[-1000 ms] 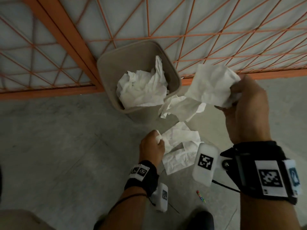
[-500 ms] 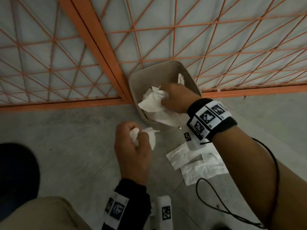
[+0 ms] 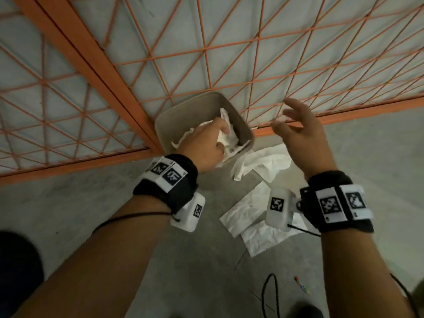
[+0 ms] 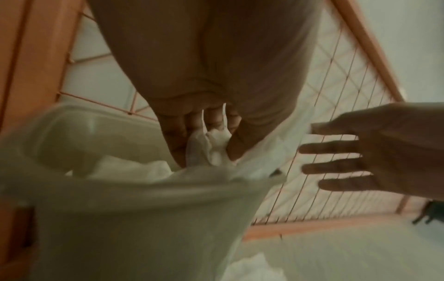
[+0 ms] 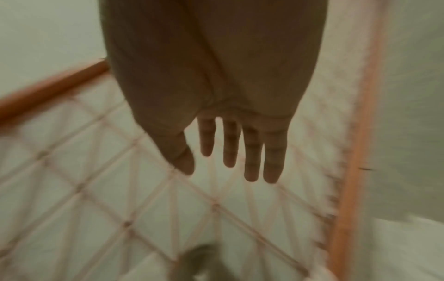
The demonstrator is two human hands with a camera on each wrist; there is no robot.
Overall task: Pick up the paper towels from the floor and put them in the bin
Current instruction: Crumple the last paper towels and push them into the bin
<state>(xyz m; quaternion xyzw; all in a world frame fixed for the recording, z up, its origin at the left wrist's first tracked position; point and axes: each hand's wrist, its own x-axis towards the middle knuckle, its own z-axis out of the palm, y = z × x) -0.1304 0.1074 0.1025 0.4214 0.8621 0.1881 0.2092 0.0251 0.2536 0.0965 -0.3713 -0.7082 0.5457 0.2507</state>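
Note:
A beige bin point(image 3: 243, 125) stands on the floor against an orange mesh fence, with crumpled white paper towels point(image 3: 229, 138) inside. My left hand point(image 3: 206, 143) is over the bin's mouth and pinches a wad of paper towel point(image 4: 213, 144) between thumb and fingers. My right hand point(image 3: 296, 129) hovers to the right of the bin, fingers spread and empty point(image 5: 230, 152). More paper towels lie on the floor: a crumpled one point(image 3: 263, 164) beside the bin and flatter sheets point(image 3: 247, 214) nearer me, partly hidden by my right wrist camera.
The orange mesh fence point(image 3: 206, 53) with its thick post point(image 3: 96, 65) runs right behind the bin. A black cable point(image 3: 268, 294) and a small red pen-like item point(image 3: 300, 284) lie on the grey concrete floor near me. A dark shoe point(image 3: 18, 267) shows at lower left.
My right hand has let go of its towel in the bin and drawn back to the right, open. My left hand has carried its wad up from the floor to the bin's mouth.

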